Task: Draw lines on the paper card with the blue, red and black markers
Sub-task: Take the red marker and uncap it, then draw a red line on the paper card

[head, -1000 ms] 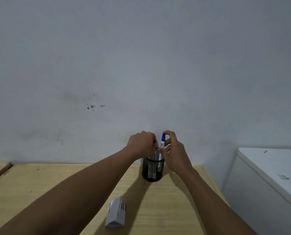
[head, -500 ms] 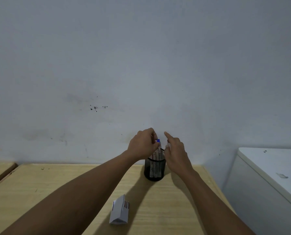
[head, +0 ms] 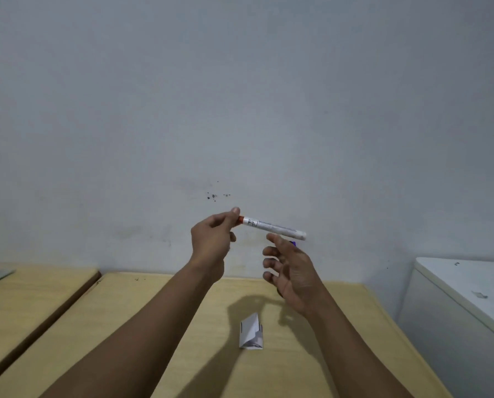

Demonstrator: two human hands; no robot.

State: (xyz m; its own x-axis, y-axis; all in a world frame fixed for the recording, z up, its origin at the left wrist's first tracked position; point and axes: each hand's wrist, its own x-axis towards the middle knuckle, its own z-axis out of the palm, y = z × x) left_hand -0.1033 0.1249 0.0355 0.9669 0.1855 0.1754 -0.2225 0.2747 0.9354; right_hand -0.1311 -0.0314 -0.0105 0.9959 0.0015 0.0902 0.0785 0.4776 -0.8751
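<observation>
My left hand [head: 211,242] is raised above the table and grips the red cap end of a white-barrelled red marker [head: 273,226], which points right and slightly down. My right hand [head: 290,271] hovers just below the marker's free end, palm toward me, fingers spread, holding nothing. A speck of blue, the blue marker's cap [head: 293,243], peeks out behind my right thumb. My right hand hides the black mesh pen holder almost fully. The folded white paper card [head: 251,331] stands tent-like on the wooden table [head: 154,326], nearer me than my hands.
A second wooden table [head: 24,294] adjoins on the left with a dark gap between. A white cabinet [head: 464,305] stands at the right, beyond the table's edge. A grey wall with dark specks rises behind.
My left hand has pulled the red marker out of the holder and lifted it level. My right hand let go of the blue marker and opened. The view shifted right.
</observation>
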